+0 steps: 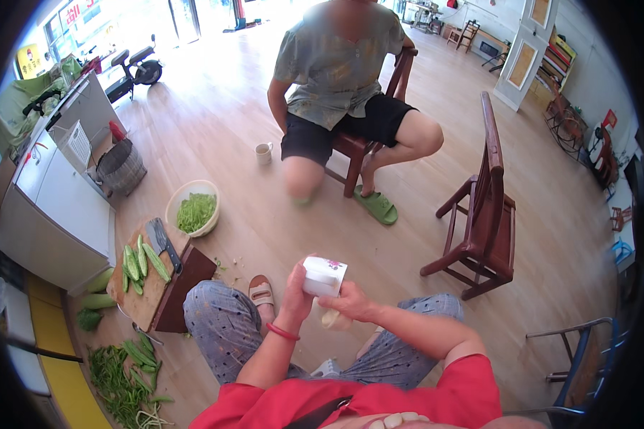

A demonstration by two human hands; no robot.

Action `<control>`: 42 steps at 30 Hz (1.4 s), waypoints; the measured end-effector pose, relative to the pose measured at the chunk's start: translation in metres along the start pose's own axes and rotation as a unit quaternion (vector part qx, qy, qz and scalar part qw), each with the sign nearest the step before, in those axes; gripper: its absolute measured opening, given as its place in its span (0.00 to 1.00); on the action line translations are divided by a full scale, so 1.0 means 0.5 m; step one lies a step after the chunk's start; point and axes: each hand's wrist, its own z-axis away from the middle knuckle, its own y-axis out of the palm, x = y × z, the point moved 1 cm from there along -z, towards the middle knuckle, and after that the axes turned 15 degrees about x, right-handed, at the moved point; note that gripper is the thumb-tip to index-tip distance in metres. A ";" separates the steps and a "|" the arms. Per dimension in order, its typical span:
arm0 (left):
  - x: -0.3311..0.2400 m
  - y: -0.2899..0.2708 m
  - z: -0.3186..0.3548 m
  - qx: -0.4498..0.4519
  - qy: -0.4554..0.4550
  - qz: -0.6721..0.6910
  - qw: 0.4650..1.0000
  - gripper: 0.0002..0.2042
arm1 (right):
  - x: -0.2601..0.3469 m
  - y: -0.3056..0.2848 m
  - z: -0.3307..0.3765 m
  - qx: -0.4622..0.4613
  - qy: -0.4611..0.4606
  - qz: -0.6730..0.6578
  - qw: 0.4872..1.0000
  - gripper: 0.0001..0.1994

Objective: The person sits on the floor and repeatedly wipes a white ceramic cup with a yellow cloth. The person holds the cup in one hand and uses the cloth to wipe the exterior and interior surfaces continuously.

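So my left hand (298, 293) is closed round the side of a white cup (323, 276), red band (283, 332) on that wrist. My right hand (354, 302) is curled in with thumb and fingers at the cup's lower right edge, but how tightly it's closed I can't tell. The cup is up in front of me, between my knees, with its handle facing me and a pinkish-purple flower print near one end. There's something pale (334, 321) just under my right hand, too blurry to say what

I'm in a red shirt (436, 400) and spotted trousers (218, 322), one sandal (260, 289) showing. Down on my left there's a pile of greens (118, 379) on the floor, then a board (132, 297) with cut green veg (141, 264) and a dark-handled knife (166, 244) lying by its far edge. Just past that, a pale bowl (171, 208) of shredded green stuff (196, 212)

Wooden chair (486, 239) off to the right, and another person (340, 71) sitting opposite, green slipper (376, 206) on one foot, with a mug (264, 153) on the floor nearby. Further back: woven basket (122, 168), scooter (132, 71), a yellow sign (28, 62) with a cartoonish figure, and big red writing (74, 12) on the bright glass front
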 end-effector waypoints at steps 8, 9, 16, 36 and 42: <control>0.032 0.008 -0.063 -0.073 -0.050 0.032 0.996 0.24 | -0.037 -0.077 -0.003 -0.037 -0.065 0.368 0.927 0.28; 0.034 0.013 -0.070 -0.081 -0.042 0.027 0.995 0.24 | -0.044 -0.087 -0.006 -0.038 -0.058 0.339 0.938 0.27; 0.044 -0.032 -0.154 -0.035 -0.057 0.054 0.996 0.23 | -0.017 -0.148 -0.034 -0.034 -0.060 0.186 0.980 0.29; 0.049 -0.080 -0.213 -0.125 -0.061 -0.051 0.989 0.18 | -0.107 -0.218 -0.090 -0.032 -0.039 0.290 0.956 0.25; 0.077 -0.075 -0.128 -0.058 0.000 -0.168 0.984 0.24 | -0.085 -0.142 -0.032 -0.011 -0.018 -0.011 1.000 0.22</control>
